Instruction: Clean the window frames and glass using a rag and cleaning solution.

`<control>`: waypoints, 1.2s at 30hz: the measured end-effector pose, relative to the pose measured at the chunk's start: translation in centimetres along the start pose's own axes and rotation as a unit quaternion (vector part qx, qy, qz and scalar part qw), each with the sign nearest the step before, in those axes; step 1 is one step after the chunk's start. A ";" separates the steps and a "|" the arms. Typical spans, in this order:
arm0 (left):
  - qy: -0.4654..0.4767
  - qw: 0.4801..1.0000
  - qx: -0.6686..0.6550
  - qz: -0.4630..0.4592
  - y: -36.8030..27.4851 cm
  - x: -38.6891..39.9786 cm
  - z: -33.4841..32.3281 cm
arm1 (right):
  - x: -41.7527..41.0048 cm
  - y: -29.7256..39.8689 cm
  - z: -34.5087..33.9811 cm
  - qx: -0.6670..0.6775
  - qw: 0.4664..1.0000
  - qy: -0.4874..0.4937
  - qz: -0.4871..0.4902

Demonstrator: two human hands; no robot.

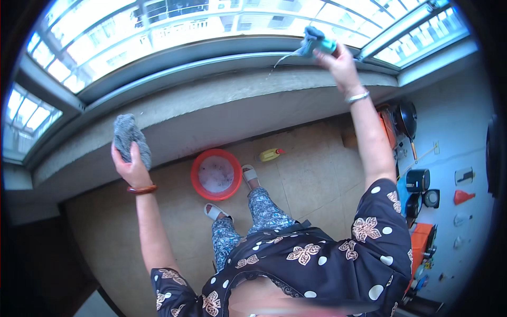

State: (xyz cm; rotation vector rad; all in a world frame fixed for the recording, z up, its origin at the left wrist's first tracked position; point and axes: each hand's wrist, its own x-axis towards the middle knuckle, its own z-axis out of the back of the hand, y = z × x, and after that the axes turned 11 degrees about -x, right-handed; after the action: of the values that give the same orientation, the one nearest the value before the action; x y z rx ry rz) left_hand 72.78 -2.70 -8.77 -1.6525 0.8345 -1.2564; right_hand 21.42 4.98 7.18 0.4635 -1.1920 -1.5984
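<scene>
My left hand (132, 168), with a reddish-brown bangle at the wrist, grips a grey fluffy cloth (130, 136) over the left part of the window ledge. Up at the right, my right hand (340, 65) grasps a green object (325, 45) with bluish-grey cloth (312, 37) at its far end. A thin pale streak hangs off that cloth; whether it is water or a cord I cannot tell. Behind the green object runs the lower frame of the window (222, 45). Fingers hide part of both held things.
On the tiled floor stands a red basin (195, 186) of foamy water, close to my white slippers (214, 212). A yellow bottle with a red cap (270, 155) lies nearby. The concrete ledge (237, 89) spans the front. Pans (406, 119) and kitchen appliances (418, 180) line the right wall.
</scene>
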 end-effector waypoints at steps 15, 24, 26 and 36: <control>-0.033 0.913 0.400 -0.076 2.4 4.4 0.3 | 7.3 -13.6 22.1 -0.488 0.852 0.054 0.183; -0.036 0.889 0.448 -0.086 1.7 4.4 2.5 | 8.0 -13.8 22.6 -0.592 0.777 0.111 0.183; -0.030 0.890 0.448 -0.082 2.0 4.5 2.8 | 8.2 -12.7 22.5 -0.642 0.740 0.115 0.162; -0.045 0.871 0.483 -0.078 2.9 4.5 3.4 | 9.5 -12.3 22.3 -0.661 0.696 0.207 0.191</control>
State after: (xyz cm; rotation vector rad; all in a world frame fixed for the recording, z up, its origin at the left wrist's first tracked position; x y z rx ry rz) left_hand 77.24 -6.99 -10.13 -0.9359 -0.0517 -1.3621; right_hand -5.73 6.41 8.60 -0.3671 0.3648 -1.4442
